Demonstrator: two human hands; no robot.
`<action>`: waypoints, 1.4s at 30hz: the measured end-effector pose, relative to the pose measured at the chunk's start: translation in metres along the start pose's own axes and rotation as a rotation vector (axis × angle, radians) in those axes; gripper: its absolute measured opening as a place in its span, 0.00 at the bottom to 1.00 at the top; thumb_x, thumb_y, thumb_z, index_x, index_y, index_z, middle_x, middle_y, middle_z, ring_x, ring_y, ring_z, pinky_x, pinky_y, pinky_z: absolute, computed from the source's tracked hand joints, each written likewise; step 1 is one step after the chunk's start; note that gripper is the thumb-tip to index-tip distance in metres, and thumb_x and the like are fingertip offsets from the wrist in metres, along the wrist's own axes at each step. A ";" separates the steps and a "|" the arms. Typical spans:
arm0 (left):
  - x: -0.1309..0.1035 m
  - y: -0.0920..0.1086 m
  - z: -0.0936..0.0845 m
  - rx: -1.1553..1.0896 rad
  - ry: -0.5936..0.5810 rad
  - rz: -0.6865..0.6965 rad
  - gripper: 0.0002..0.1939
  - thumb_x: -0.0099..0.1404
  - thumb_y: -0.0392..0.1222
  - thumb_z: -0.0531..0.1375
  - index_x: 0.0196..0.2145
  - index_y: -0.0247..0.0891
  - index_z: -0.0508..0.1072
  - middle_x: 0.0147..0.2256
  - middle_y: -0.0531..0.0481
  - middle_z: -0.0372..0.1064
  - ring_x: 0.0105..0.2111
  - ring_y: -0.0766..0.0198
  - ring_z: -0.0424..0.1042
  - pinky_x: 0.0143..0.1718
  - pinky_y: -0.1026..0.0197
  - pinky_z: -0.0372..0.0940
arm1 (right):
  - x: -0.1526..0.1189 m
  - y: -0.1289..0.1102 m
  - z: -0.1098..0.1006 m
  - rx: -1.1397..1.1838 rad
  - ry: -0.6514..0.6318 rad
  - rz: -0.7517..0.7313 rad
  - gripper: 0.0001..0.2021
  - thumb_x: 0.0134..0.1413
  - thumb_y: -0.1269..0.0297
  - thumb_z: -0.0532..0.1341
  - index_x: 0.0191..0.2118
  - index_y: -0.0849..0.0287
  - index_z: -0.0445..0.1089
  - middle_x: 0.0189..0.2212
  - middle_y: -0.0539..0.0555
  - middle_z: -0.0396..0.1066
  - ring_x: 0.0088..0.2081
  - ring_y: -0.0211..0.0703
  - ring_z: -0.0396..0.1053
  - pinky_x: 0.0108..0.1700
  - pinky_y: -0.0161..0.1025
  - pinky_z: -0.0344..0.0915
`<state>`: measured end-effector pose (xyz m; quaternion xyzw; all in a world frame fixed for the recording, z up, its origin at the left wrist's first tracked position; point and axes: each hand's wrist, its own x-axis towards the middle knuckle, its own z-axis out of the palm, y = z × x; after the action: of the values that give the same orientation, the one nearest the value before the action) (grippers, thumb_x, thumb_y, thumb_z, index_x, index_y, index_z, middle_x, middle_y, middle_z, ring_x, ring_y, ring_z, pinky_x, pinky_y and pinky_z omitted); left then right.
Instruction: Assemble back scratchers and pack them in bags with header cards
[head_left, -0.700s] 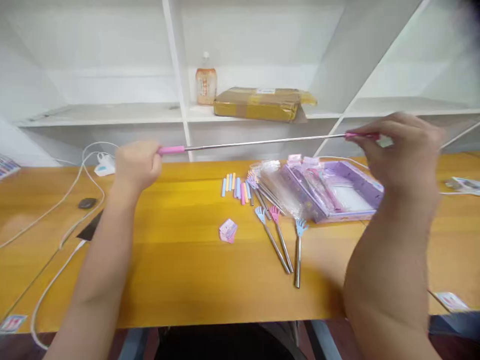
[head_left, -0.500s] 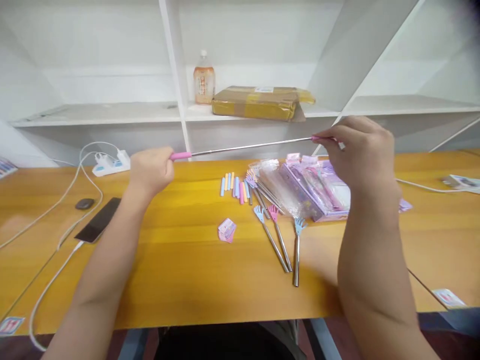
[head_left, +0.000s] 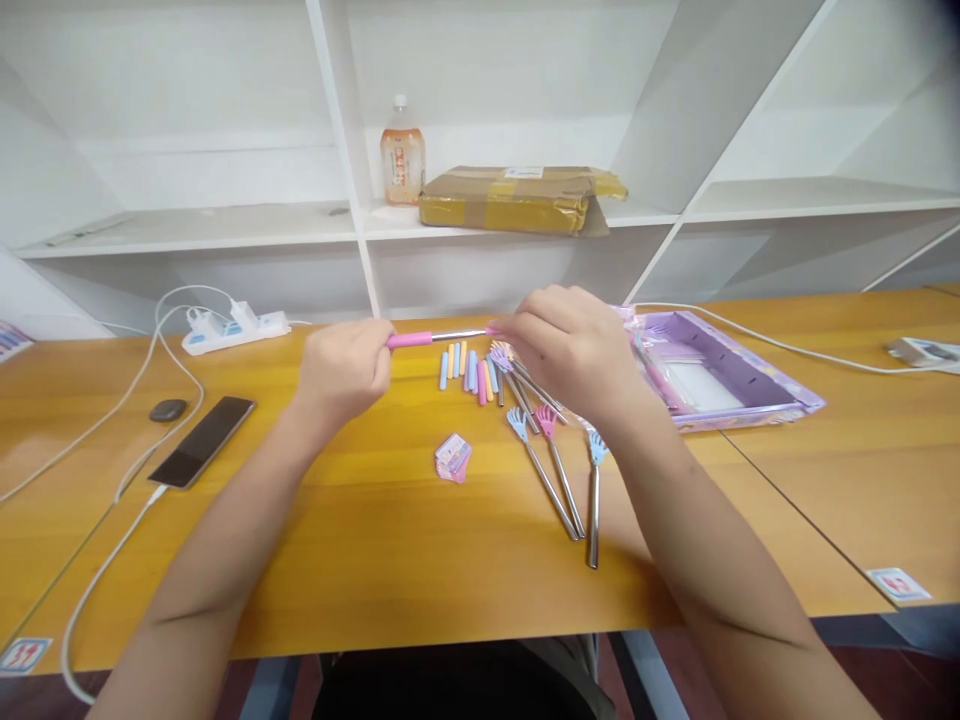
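Well, both hands are busy with one back scratcher (head_left: 459,334), held up above the far part of the wooden table (head_left: 360,560) and running nearly level from fist to fist. The left hand (head_left: 345,368) is clenched round its pink grip, part of which pokes out past the thumb side. The right hand (head_left: 574,345) has closed on the other end, where only a sliver of pink shows; its fingertips are hidden, and I can't see the head of the tool. Between the hands there is just a short length of bare metal shaft.

On the table below, three more scratchers lie loose: two blue-headed ones and, between them, a pink-headed one (head_left: 560,465), all with steel shafts. Behind these, partly covered by the right hand, is a bunch of steel rods (head_left: 528,392) with purple and orange heads. Just to its left sit short pastel tubes (head_left: 471,370) in blue, yellow, purple and pink. Nearer me is a small pile of printed cards (head_left: 453,457). To the right, beyond the forearm, stands a purple tray (head_left: 750,362) with clear-wrapped packets in its left part.
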<state>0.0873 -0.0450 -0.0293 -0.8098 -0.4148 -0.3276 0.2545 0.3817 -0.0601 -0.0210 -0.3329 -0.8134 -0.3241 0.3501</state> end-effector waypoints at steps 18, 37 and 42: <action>0.009 0.009 -0.004 0.174 -0.305 -0.294 0.07 0.65 0.40 0.58 0.39 0.41 0.75 0.31 0.44 0.76 0.33 0.48 0.76 0.31 0.53 0.55 | 0.002 -0.002 -0.006 0.027 -0.062 -0.035 0.09 0.77 0.66 0.60 0.41 0.55 0.76 0.32 0.53 0.72 0.35 0.45 0.63 0.37 0.45 0.51; 0.009 -0.068 0.006 0.337 -0.326 -0.434 0.11 0.66 0.40 0.56 0.34 0.39 0.78 0.30 0.39 0.72 0.35 0.48 0.73 0.33 0.53 0.52 | -0.010 0.040 -0.001 -0.035 0.008 0.154 0.09 0.74 0.64 0.62 0.39 0.51 0.77 0.32 0.54 0.72 0.36 0.48 0.63 0.40 0.46 0.51; -0.013 -0.149 -0.010 0.282 -0.158 -0.502 0.12 0.69 0.46 0.56 0.29 0.40 0.69 0.26 0.50 0.51 0.29 0.61 0.48 0.35 0.55 0.41 | -0.052 0.152 -0.012 -0.053 0.146 0.408 0.13 0.68 0.53 0.68 0.32 0.51 0.78 0.28 0.56 0.72 0.34 0.49 0.64 0.41 0.48 0.56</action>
<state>-0.0464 0.0199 -0.0116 -0.6615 -0.6620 -0.2557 0.2423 0.5307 0.0009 -0.0104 -0.4752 -0.6928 -0.2910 0.4578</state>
